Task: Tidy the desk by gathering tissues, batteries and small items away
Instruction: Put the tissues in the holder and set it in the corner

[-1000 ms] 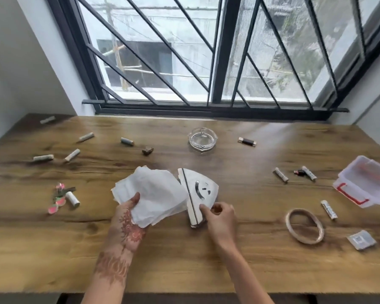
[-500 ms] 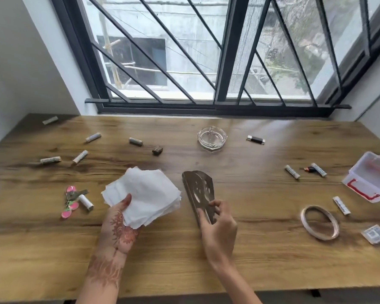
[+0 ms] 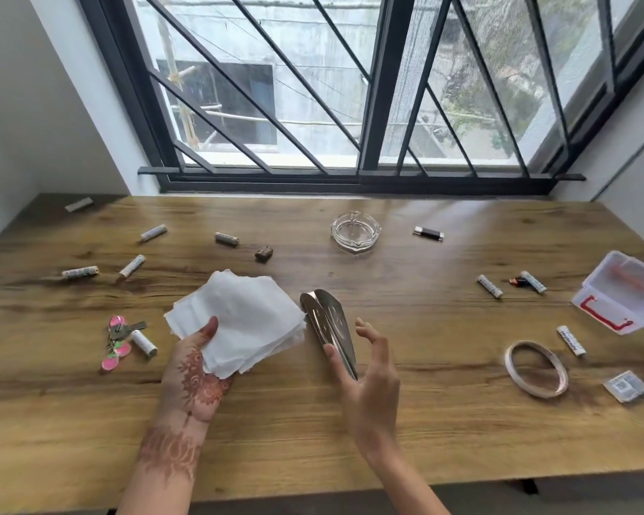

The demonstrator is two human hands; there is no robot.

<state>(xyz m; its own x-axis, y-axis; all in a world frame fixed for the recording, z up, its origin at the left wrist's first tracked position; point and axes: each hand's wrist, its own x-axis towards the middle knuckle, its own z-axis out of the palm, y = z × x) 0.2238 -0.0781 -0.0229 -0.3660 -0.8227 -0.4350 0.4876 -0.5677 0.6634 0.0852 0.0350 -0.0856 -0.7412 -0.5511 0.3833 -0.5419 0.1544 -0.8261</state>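
- The left hand (image 3: 198, 369) grips a stack of tissues (image 3: 238, 317). The thumb presses on top and the other fingers are hidden underneath. The sheets fan out ahead of the hand and to its right.
- The right hand (image 3: 369, 369) is spread and relaxed, with its fingers straight. Its thumb touches the near face of the metal tissue holder (image 3: 326, 321), while the other fingers stand apart from it on its right side.
- The holder stands on edge on the desk (image 3: 313, 440), between the two hands and just beside the right edge of the tissue stack.
- Left of the left hand, a lone battery (image 3: 144, 341) lies against a bunch of keys (image 3: 118, 336) with pink tags.
- Loose batteries (image 3: 131, 265) lie scattered ahead of the left hand and further to its left.
- Right of the right hand lies a tape ring (image 3: 536, 368), with a white battery (image 3: 570, 340) just beyond it.
- A clear plastic box (image 3: 621, 302) sits well apart, far to the right.
- Ahead of the right hand, well apart, sits a glass ashtray (image 3: 356, 230).
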